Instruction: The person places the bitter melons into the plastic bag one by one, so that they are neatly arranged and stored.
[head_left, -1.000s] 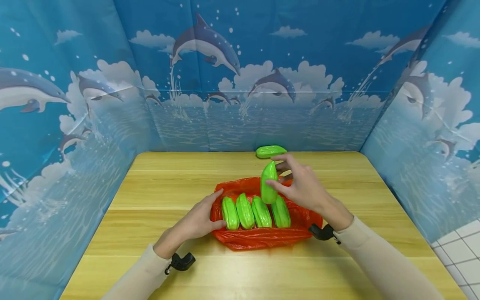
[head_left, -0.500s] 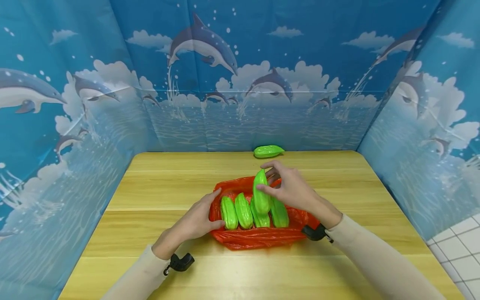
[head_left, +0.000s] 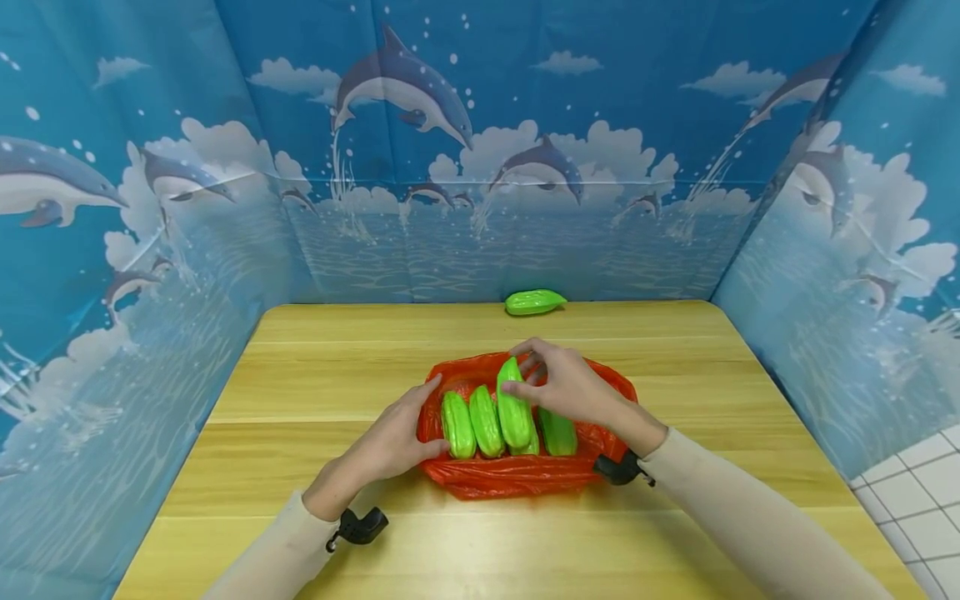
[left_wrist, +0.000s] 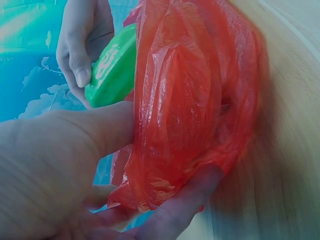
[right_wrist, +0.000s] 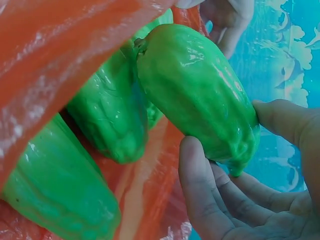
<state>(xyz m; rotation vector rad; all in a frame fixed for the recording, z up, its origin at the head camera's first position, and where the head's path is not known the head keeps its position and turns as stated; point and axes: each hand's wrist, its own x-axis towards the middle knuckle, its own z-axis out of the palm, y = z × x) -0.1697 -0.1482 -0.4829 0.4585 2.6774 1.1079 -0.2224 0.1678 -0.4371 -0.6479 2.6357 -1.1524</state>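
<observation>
My right hand (head_left: 573,387) pinches a glossy green bitter melon (head_left: 513,412) with thumb and fingertips near its pointed end. That melon is tilted over the open red plastic bag (head_left: 517,481), its lower end among other green melons, partly covering one. In the right wrist view, the thumb and fingers hold the tip of the bitter melon (right_wrist: 200,90), while its stem end faces away. My left hand (head_left: 393,433) holds the bag's left end; the left wrist view has thumb and fingers on both sides of the red film (left_wrist: 180,115). Several melons, such as the leftmost melon (head_left: 458,425), lie side by side inside.
Another green melon (head_left: 534,302) lies at the back edge of the wooden table (head_left: 337,367). A dolphin-print curtain (head_left: 450,233) stands behind and along both sides. White floor tiles (head_left: 911,492) show at the lower right.
The right hand has lowered the held melon and shifted it left, from above the bag's right part down among the melons inside. The left hand stays at the bag's left end.
</observation>
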